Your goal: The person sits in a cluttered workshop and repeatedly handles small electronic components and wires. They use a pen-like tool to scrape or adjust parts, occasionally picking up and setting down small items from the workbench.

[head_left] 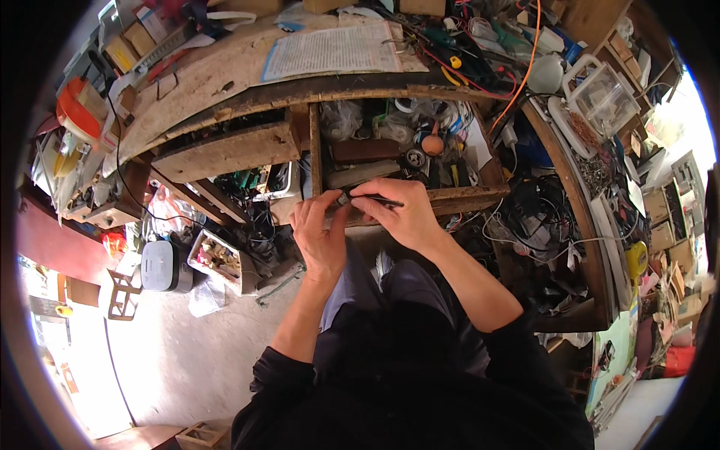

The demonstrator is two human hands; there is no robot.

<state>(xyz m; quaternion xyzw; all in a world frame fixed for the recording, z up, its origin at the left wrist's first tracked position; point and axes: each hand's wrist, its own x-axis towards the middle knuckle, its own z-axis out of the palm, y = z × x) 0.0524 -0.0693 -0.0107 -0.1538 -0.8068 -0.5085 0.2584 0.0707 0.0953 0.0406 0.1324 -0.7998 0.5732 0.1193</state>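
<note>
Both hands meet in front of the open wooden drawer (469, 196), above my lap. My left hand (321, 234) is closed, its thumb and forefinger pinching a small greyish piece (343, 199) too small to name. A slim black tool (388, 200) lies in my right hand (405, 216), whose fingers are pinched around it. The tool's inner end is by the small piece; whether they touch I cannot tell. Inside the drawer, just beyond my fingers, are a brown oblong block (365, 151), a round orange-brown object (432, 144) and plastic bags (342, 120).
A worn workbench (217, 105) spans the far side, with a printed sheet (334, 51) on it. Pliers, wires and an orange cord (537, 34) crowd its right. Tangled black cables (544, 214) fill the space at right. Below left stand a grey box (159, 266) and an open carton (217, 259).
</note>
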